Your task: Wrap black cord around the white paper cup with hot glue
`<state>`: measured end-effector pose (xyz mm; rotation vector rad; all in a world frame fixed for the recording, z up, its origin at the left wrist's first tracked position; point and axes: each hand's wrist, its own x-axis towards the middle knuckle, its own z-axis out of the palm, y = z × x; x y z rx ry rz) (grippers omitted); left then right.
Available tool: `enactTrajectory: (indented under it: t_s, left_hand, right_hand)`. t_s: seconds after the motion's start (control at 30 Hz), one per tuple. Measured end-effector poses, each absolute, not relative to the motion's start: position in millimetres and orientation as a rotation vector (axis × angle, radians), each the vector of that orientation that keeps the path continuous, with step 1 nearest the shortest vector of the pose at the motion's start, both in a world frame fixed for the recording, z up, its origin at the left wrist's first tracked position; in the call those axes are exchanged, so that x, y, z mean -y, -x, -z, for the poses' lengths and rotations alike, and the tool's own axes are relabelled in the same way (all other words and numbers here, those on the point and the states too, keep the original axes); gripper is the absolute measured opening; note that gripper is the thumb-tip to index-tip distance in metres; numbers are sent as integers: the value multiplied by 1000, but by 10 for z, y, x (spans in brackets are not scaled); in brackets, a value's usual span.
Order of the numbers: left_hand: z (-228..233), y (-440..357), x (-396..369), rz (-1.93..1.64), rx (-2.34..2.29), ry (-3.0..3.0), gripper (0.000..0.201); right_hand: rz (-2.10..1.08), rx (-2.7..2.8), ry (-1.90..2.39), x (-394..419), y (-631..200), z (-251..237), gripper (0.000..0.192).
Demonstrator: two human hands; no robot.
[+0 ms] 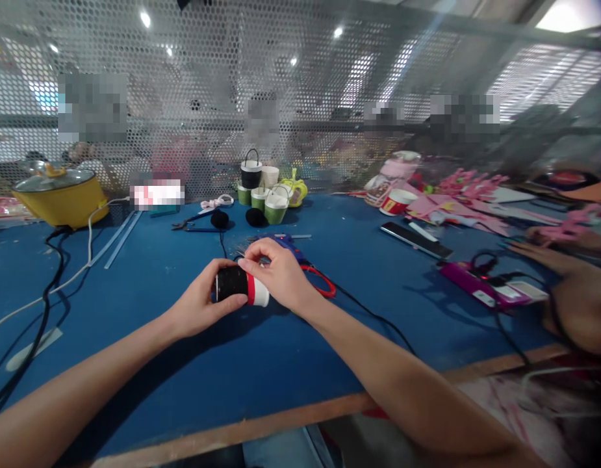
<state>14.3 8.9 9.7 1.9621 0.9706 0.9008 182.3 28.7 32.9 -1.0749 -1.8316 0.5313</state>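
A small white paper cup point(258, 290), its side wrapped in black yarn with a red band beside it, lies sideways above the table. My left hand point(203, 296) is wrapped around its yarn-covered end, thumb along the front. My right hand point(277, 270) pinches at the cup's upper side; what sits between the fingertips is too small to make out, though black yarn passes close by. Behind the hands lies a blue glue gun point(291, 247), partly hidden. Red scissor-like handles point(324, 279) show beside my right wrist. Two black yarn balls point(219, 220) rest farther back.
Small decorated cups point(275, 207) stand at the back near pliers point(186, 225). A yellow electric pot point(61, 198) is at left with cables. To the right are a phone point(414, 240), a purple power strip point(480, 286), pink cut-outs point(456, 208) and another person's hand point(548, 260).
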Motion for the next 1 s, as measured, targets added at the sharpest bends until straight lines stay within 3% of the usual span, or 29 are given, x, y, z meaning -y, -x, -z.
enactTrajectory:
  t_s: [0.6, 0.83, 1.0]
  left_hand:
    - [-89, -176, -73, -952, -1072, -1803, 36]
    - [-130, -183, -70, -900, -1023, -1803, 37]
    - [-104, -156, -54, -804, -843, -1838, 39]
  right_hand:
    - [-435, 1815, 1074, -173, -1703, -295, 16]
    - [-594, 1892, 1234, -291, -1769, -413, 4]
    - [-904, 1930, 1168, -475, -1623, -677, 6]
